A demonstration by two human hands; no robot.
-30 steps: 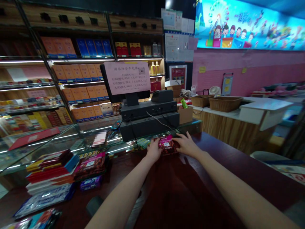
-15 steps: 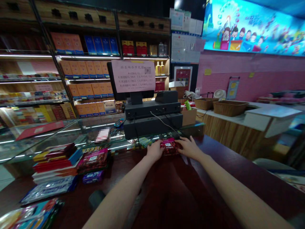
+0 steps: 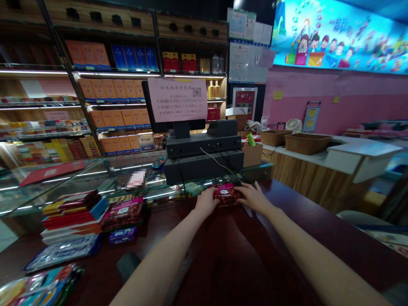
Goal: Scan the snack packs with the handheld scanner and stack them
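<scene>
Between my two hands is a dark red and pink snack packet (image 3: 225, 193) at the far edge of the dark wooden counter. My left hand (image 3: 206, 201) grips its left end, fingers curled against it. At the right end, my right hand (image 3: 253, 198) holds it with the thumb side, the other fingers spread forward. A similar pink and brown packet (image 3: 123, 211) lies to the left, on top of other packs, with a purple packet (image 3: 123, 235) in front of it. Beside these is a stack of colourful flat packs (image 3: 75, 214).
A black cash register (image 3: 204, 159) with a paper sign (image 3: 177, 100) on its screen stands beyond my hands on a glass display case. Bright packets (image 3: 41, 284) and a dark rounded object (image 3: 128, 265) lie nearer on the left. Wicker baskets (image 3: 307, 143) sit on another counter at right.
The view has shifted very slightly. Both hands stay on the same packet, which has hardly moved.
</scene>
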